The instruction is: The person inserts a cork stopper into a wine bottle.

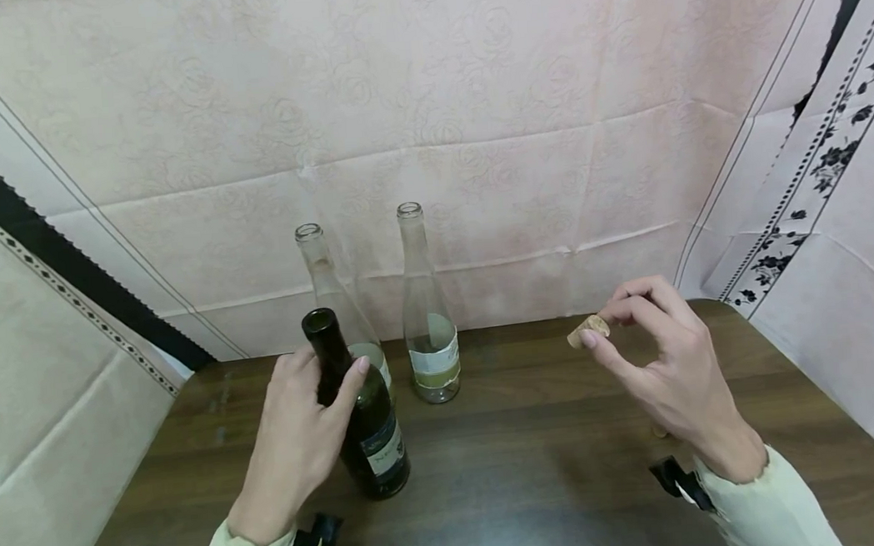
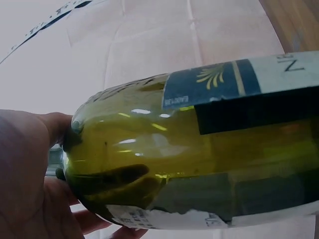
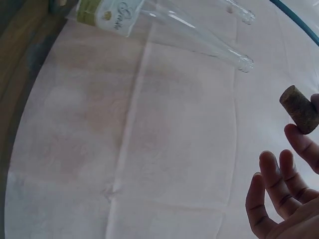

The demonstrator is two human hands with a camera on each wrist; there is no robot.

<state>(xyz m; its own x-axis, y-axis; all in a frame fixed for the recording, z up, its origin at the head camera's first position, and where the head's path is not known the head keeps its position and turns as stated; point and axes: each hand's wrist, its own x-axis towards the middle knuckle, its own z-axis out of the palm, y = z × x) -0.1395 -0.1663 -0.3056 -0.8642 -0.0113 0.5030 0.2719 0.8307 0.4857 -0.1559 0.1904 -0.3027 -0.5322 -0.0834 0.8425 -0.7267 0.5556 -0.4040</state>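
My left hand (image 1: 292, 428) grips a dark green wine bottle (image 1: 372, 431) around its shoulder, below the open mouth. The bottle stands on the table, its blue and white label (image 2: 224, 82) large in the left wrist view. Between the thumb and fingers of my right hand (image 1: 671, 355) a cork (image 1: 589, 330) is pinched, held above the table's right side. That same cork (image 3: 299, 108) shows at the edge of the right wrist view, with the other fingers loosely bent below it.
Two clear glass bottles with open mouths stand at the back: one (image 1: 432, 340) with a white and green label, another (image 1: 330, 284) partly behind the green bottle. A small light-brown object (image 1: 659, 430) lies mostly hidden behind my right wrist. Patterned cloth (image 1: 504, 135) hangs behind the wooden table (image 1: 509, 469).
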